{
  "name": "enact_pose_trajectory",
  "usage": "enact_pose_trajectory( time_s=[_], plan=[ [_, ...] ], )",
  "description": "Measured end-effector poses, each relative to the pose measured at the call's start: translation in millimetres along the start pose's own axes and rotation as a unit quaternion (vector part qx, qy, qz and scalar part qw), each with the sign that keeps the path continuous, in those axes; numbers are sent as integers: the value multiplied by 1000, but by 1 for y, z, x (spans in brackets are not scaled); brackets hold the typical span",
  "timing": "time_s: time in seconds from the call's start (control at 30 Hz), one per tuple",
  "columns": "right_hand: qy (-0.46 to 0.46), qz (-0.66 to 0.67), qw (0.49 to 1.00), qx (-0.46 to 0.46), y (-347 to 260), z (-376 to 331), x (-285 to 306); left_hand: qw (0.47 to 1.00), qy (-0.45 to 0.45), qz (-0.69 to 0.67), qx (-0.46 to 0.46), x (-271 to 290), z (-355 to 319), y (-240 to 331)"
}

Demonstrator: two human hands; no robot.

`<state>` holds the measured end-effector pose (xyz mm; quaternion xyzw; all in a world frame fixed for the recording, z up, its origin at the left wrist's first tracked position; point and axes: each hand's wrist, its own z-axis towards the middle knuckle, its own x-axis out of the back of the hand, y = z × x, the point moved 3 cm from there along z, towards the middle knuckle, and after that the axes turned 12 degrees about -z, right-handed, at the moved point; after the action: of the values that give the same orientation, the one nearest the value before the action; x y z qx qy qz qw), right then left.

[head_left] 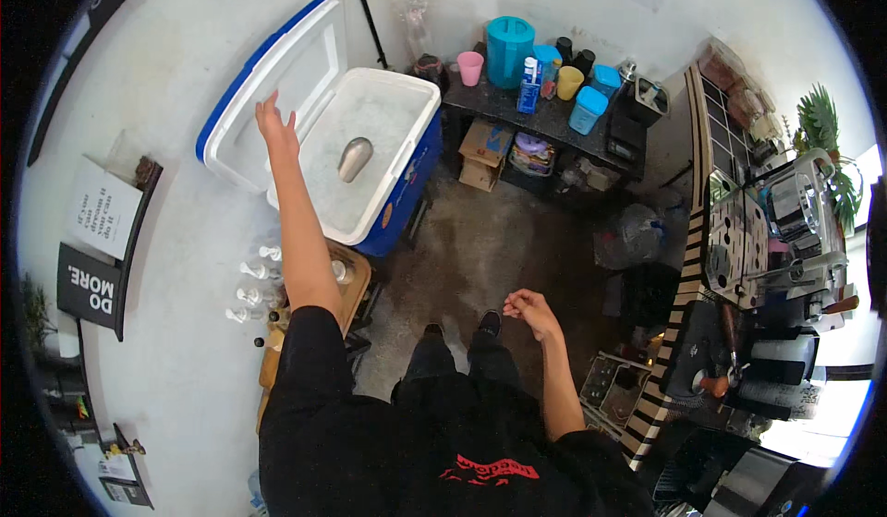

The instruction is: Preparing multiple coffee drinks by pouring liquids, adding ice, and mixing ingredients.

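Note:
A blue and white cooler (411, 170) stands open in front of me, filled with ice, with a metal scoop (354, 158) lying on the ice. Its white lid (296, 64) is swung back against the wall. My left hand (274, 124) is stretched out with fingers spread, right at the inner face of the lid near its lower edge, holding nothing. My right hand (528, 311) hangs loosely curled over the floor beside my shoes, apart from everything, with nothing in it.
A small wooden stand (356, 281) with pump bottles (254, 291) sits under my left arm. A dark shelf (545, 115) at the back carries a teal jug (510, 50), cups and containers, with cardboard boxes (487, 152) beneath. An espresso machine (795, 240) and counter stand on the right.

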<state>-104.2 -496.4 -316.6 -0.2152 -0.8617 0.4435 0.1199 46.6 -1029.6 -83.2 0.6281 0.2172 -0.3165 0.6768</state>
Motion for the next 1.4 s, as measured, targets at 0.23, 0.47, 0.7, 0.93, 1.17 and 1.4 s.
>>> enact_pose_trajectory(
  time_s=[0.23,0.47,0.7,0.93,1.17,1.4],
  plan=[
    [52,-5,998,47,-12,-17,-10,974,2,220,53,103,29,44],
    [182,66,979,58,17,-85,-66,930,51,363,15,182,139,120],
    [254,76,963,40,65,-156,-146,907,-97,399,-93,189,154,80],
    [298,107,948,-17,121,-208,-189,955,-80,281,-56,195,44,23],
    [390,144,909,-41,217,-236,-203,939,-199,155,233,185,-351,-122],
    [482,134,853,-148,368,-253,-207,680,-343,126,635,358,-735,-156]
  ],
)
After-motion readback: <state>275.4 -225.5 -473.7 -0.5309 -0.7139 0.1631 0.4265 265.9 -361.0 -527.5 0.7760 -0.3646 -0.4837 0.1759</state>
